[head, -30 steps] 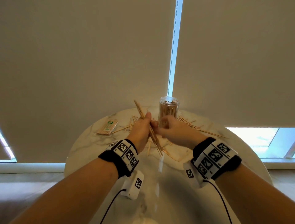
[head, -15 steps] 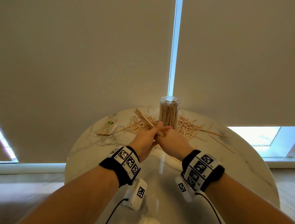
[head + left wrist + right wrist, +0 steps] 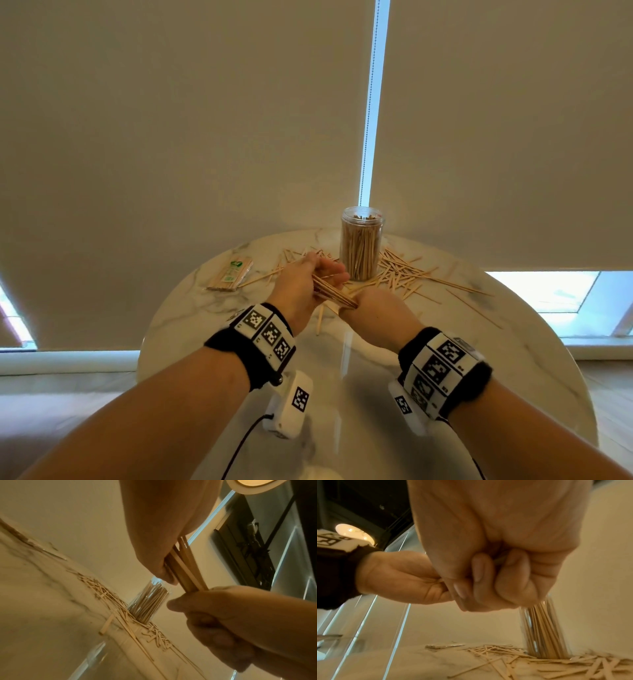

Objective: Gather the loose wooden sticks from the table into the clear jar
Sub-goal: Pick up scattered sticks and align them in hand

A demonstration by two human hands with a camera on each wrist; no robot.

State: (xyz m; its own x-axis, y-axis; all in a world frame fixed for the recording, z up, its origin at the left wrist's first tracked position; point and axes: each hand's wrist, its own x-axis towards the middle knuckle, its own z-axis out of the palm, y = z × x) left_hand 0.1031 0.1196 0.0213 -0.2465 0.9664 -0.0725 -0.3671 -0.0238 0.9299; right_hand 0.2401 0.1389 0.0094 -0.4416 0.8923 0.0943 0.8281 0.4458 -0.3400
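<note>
A clear jar (image 3: 361, 246) packed with upright wooden sticks stands at the far middle of the round marble table (image 3: 191, 308). Just in front of it, both hands hold one bundle of sticks (image 3: 334, 294) above the table. My left hand (image 3: 320, 275) grips the bundle's far end. My right hand (image 3: 358, 303) is closed in a fist round its near end. In the left wrist view the bundle (image 3: 186, 569) runs from my left hand (image 3: 164, 573) down into the right hand (image 3: 205, 604). In the right wrist view the sticks are hidden inside the fist (image 3: 488, 582).
Loose sticks (image 3: 406, 272) lie scattered right of the jar, and more loose sticks (image 3: 291, 258) lie to its left. A wrapped packet of sticks (image 3: 231, 274) sits at the far left. A single stick (image 3: 319, 320) lies under the hands. Window blinds hang close behind the table.
The bundle, held steeply by my left hand a second ago, now lies flatter between both hands. My right hand has drawn back toward me and closed round its near end.
</note>
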